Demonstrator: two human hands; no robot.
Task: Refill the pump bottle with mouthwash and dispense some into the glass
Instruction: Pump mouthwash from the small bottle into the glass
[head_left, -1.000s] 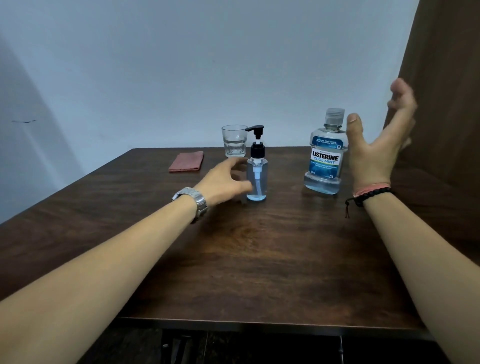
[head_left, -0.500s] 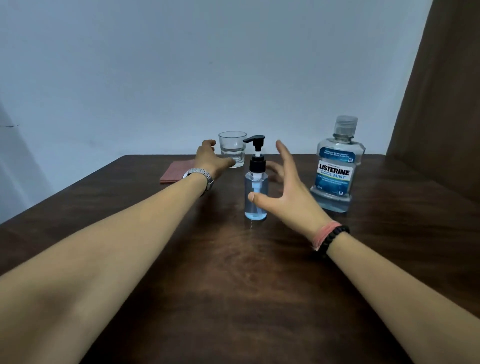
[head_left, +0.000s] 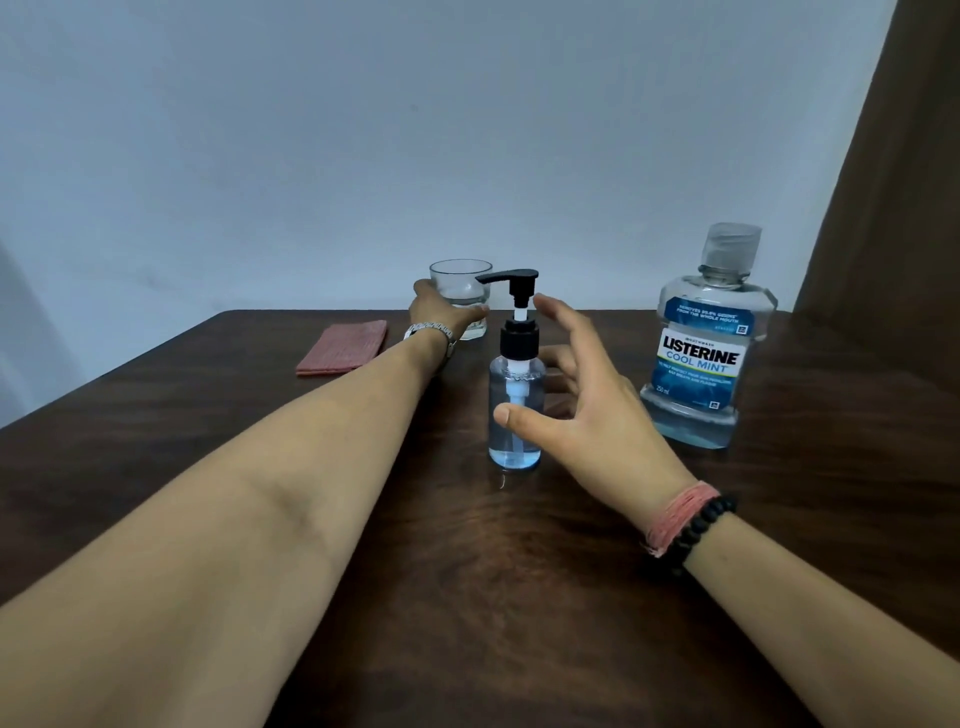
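Note:
A small clear pump bottle (head_left: 514, 448) with a black pump head stands mid-table, holding blue liquid. My right hand (head_left: 597, 415) is cupped around it from the right with fingers spread; the thumb tip rests against its front and the fingers hover behind it. At the far edge stands a short clear glass (head_left: 461, 283), and my left hand (head_left: 439, 312) is wrapped around its lower part. The large mouthwash bottle (head_left: 698, 358), capped and with a blue label, stands upright to the right, apart from both hands.
A folded pink cloth (head_left: 345, 345) lies at the far left of the dark wooden table (head_left: 519, 571). A plain wall rises behind the table's far edge. A brown curtain (head_left: 893, 208) hangs at the right.
My left hand went from beside the pump bottle to the glass and closed on it. My right hand came down from near the mouthwash bottle to cup the pump bottle.

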